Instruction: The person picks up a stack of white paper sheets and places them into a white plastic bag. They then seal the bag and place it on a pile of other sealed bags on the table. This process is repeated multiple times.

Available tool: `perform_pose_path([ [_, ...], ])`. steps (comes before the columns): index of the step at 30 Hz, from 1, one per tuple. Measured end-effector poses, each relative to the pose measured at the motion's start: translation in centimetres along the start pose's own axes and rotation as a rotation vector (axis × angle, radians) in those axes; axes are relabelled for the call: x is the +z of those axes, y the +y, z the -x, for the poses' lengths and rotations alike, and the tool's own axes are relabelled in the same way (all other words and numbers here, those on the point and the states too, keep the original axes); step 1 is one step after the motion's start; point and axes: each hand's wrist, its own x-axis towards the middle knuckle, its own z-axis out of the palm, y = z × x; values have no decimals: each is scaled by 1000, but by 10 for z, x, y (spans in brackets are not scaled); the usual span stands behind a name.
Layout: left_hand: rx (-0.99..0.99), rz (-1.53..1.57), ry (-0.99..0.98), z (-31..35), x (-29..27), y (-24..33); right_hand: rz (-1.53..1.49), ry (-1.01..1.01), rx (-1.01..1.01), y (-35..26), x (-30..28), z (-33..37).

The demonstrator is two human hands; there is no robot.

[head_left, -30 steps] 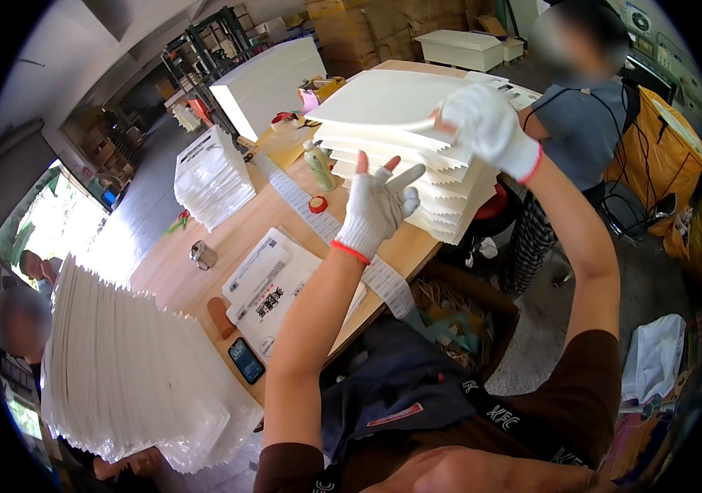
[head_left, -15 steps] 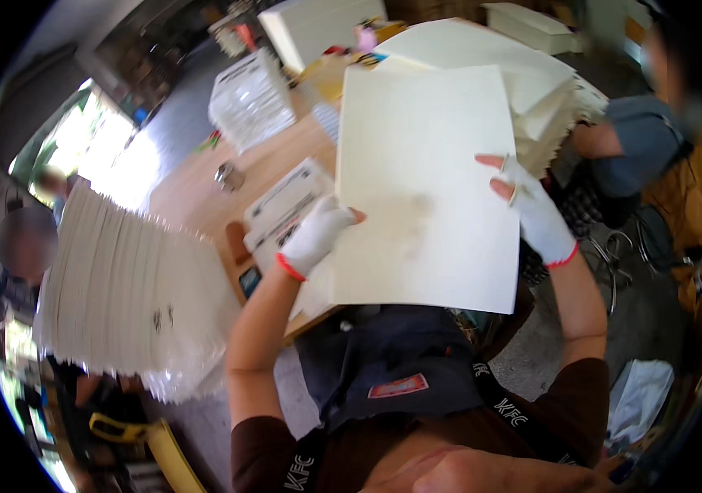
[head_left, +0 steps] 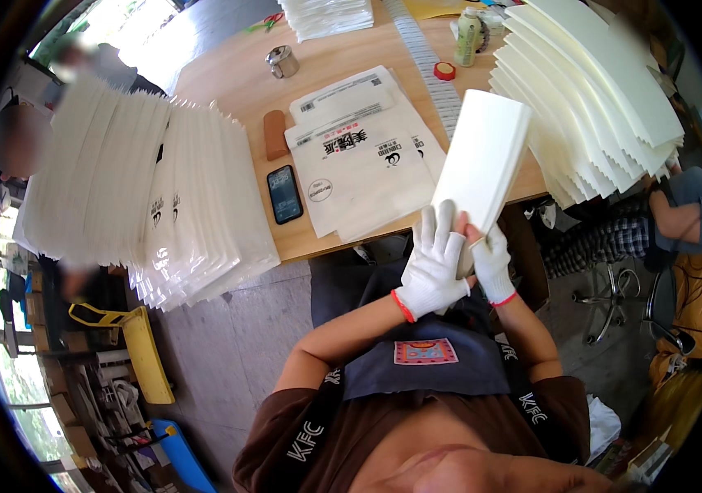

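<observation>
In the head view, the folded sheet (head_left: 482, 156) is in both gloved hands, tilted over the near edge of the tabletop (head_left: 219, 90). The right hand (head_left: 494, 264) has its grip pinching the sheet's right edge near the lower end. The left hand (head_left: 435, 267) lies across that end, fingers extended against it; whether its grip pinches, I cannot tell. Bags (head_left: 367, 181) and a phone (head_left: 284, 195) lie left of the sheet; a pile (head_left: 581, 115) stands right.

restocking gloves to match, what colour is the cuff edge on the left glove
The cuff edge is red; the head view shows it best.
</observation>
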Motion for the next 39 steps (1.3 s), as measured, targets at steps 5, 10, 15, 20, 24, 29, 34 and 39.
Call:
perform_pose_path([
  [5,-284,288,88,-18,-12,-116,-19,-173,63,-7,-34,-19],
  [10,-253,-198,42,-18,-25,-224,210,-408,-3,-37,-34,-25],
  [15,-417,101,-308,-49,-56,-238,486,-542,-256,-52,-23,-32],
  [20,-480,283,-357,-71,-70,-239,636,-557,-297,-61,-16,-38],
  [24,-448,458,-17,-95,-91,-259,967,-586,-505,-68,-2,-38],
  [29,-204,413,58,-119,-143,-192,1240,-756,-326,-61,16,-59],
  [34,238,73,189,-66,-86,-97,566,-951,456,-30,-5,-94],
  [39,545,123,174,-36,-39,-56,-583,-497,692,56,6,-101],
])
